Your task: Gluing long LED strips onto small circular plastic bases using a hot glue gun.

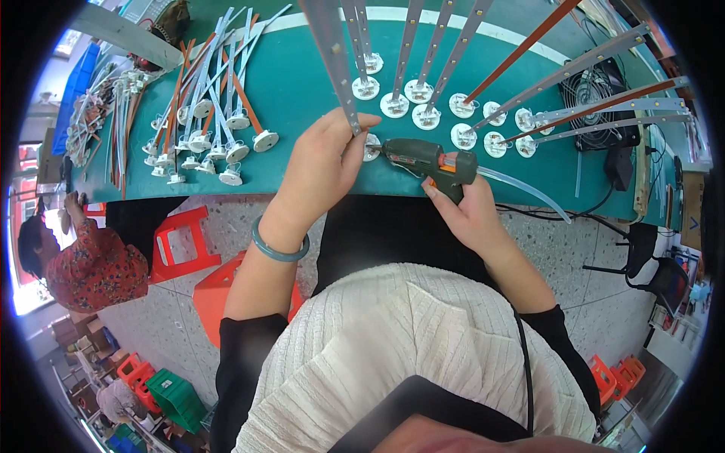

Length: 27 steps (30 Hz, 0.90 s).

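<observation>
My left hand (pixel 323 162), with a bracelet on its wrist, pinches a grey LED strip (pixel 332 57) near its lower end and keeps it upright. Beneath that strip is a round white base disc (pixel 372 151), partly hidden by my fingers. My right hand (pixel 474 214) grips a dark green hot glue gun (pixel 414 156). The gun points left, its nozzle at the disc close to my left fingers. A long clear glue stick (pixel 526 193) trails from its back to the right.
Several LED strips stand on white round bases (pixel 425 116) behind and right of the gun. A pile of strips with bases (pixel 200 142) lies at the left of the green table (pixel 302 57). A fan (pixel 600 98) and cables are at the right. A co-worker (pixel 94 264) sits far left, near red stools (pixel 181 240).
</observation>
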Each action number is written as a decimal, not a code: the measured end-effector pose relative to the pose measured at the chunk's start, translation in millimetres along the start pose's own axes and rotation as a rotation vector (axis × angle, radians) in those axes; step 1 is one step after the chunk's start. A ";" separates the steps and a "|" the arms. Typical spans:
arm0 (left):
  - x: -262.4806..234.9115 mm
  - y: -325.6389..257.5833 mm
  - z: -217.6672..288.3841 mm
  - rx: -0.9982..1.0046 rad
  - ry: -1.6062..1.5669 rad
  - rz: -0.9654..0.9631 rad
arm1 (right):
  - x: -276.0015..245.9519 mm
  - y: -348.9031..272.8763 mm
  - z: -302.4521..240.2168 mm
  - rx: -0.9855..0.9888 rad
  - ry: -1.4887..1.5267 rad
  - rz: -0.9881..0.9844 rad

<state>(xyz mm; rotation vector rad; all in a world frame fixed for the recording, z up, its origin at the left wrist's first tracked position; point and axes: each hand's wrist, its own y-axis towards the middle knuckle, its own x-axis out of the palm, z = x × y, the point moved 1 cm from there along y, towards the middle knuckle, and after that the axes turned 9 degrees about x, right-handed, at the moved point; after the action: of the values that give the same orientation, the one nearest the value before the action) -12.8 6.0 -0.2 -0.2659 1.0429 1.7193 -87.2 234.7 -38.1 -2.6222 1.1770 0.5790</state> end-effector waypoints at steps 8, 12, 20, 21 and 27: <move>-0.7 0.9 3.0 -0.038 -0.001 -0.017 | 0.2 -1.4 -6.7 -0.013 -0.085 0.034; -0.9 1.6 2.7 -0.026 0.004 -0.013 | -0.6 -1.0 -5.9 -0.005 -0.103 0.011; -0.3 1.1 3.2 -0.052 -0.019 -0.012 | -0.6 -2.8 -7.0 -0.017 -0.089 0.021; -0.5 0.9 3.1 -0.049 -0.020 -0.011 | -0.9 -3.0 -6.6 0.007 -0.093 0.012; -0.8 1.0 2.1 -0.027 -0.010 -0.009 | 0.0 -4.2 -4.9 -0.057 -0.151 0.049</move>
<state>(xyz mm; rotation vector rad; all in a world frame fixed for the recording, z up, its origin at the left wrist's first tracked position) -12.7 7.0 2.0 -0.2789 1.0109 1.7262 -82.7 235.8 -33.6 -2.5498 1.1978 0.8156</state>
